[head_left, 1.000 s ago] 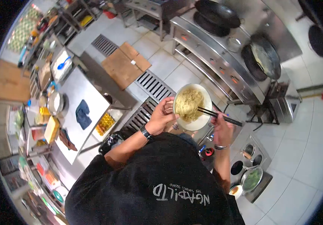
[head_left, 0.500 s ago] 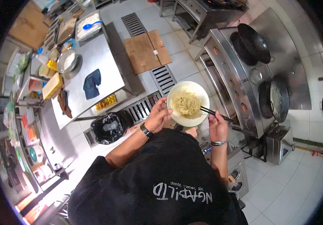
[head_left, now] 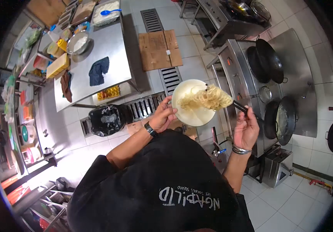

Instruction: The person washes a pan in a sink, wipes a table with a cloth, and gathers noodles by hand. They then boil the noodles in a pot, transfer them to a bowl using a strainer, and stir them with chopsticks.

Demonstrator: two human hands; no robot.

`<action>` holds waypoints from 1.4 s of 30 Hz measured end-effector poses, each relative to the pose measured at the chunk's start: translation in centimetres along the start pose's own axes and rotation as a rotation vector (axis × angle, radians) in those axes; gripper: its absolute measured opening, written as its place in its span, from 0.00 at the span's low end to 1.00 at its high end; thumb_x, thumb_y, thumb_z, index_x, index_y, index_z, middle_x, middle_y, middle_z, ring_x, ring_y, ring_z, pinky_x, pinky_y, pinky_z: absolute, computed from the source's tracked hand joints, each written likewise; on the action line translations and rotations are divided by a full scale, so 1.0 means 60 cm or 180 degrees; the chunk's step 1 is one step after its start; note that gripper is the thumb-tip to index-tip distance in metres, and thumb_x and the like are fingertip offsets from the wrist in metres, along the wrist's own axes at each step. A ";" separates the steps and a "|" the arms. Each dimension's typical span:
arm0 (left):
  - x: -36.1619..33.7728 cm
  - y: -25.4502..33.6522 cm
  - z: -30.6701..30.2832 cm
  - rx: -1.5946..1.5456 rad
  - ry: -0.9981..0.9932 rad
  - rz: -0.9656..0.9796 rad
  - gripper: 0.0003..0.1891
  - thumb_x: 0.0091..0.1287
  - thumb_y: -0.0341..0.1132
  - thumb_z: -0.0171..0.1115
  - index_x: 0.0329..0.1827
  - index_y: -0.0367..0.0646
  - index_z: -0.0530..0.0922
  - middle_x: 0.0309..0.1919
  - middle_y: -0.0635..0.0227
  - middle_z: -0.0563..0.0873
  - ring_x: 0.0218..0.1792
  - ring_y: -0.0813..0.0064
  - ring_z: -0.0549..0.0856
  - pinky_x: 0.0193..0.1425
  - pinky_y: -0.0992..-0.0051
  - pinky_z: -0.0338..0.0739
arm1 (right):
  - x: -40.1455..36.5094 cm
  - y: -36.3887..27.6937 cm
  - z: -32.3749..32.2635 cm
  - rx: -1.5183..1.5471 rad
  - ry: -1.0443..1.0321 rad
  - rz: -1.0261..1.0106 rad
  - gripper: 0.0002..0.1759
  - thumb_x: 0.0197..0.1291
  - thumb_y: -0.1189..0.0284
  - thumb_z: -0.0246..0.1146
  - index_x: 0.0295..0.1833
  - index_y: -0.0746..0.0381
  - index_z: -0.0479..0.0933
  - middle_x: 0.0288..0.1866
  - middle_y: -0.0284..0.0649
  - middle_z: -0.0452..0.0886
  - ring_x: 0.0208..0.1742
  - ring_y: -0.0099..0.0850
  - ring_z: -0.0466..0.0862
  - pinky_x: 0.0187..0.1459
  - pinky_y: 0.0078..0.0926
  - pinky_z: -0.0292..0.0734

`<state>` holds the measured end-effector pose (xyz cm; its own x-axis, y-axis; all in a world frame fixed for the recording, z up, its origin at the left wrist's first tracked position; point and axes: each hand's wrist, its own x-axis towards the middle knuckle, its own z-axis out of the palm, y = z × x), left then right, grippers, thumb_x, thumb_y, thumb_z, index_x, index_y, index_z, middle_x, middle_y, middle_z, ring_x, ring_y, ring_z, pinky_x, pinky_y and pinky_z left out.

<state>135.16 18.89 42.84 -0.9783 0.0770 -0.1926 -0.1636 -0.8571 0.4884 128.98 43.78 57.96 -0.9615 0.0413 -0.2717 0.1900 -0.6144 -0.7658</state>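
Note:
My left hand (head_left: 163, 118) grips the near-left rim of a white bowl (head_left: 197, 118), fingers curled at its edge. Black chopsticks (head_left: 240, 107) are closed in my right hand (head_left: 246, 130), to the right of the bowl. On them hangs a thick clump of pale yellow noodles (head_left: 217, 96), raised over the bowl's right side. More noodles trail down to the bowl's left part, and the lower inside shows bare white. The noodles hide most of the chopstick tips.
A steel stove (head_left: 238, 73) with woks (head_left: 286, 120) stands to the right. At the left, a steel table (head_left: 116, 42) carries a dark cloth (head_left: 98, 71) and a metal bowl (head_left: 78, 42). Cardboard (head_left: 155, 50) lies on the floor beyond, and a black-lined bin (head_left: 106, 120) stands left.
My right hand has moved right and slightly down, away from the bowl. The noodles, earlier lying in the bowl, are now partly lifted on the chopsticks.

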 end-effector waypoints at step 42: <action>-0.034 0.012 0.069 0.0904 -0.0184 0.0308 0.34 0.55 0.19 0.62 0.65 0.43 0.59 0.58 0.65 0.71 0.53 0.78 0.76 0.53 0.77 0.77 | -0.015 0.081 -0.096 -0.0902 0.0447 -0.0262 0.09 0.63 0.75 0.61 0.43 0.70 0.76 0.34 0.44 0.82 0.28 0.29 0.83 0.32 0.22 0.81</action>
<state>136.54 20.24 47.10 -0.9953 0.0377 -0.0888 -0.0904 -0.6858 0.7222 131.93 45.29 51.12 -0.9429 0.2019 -0.2648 0.1795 -0.3614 -0.9150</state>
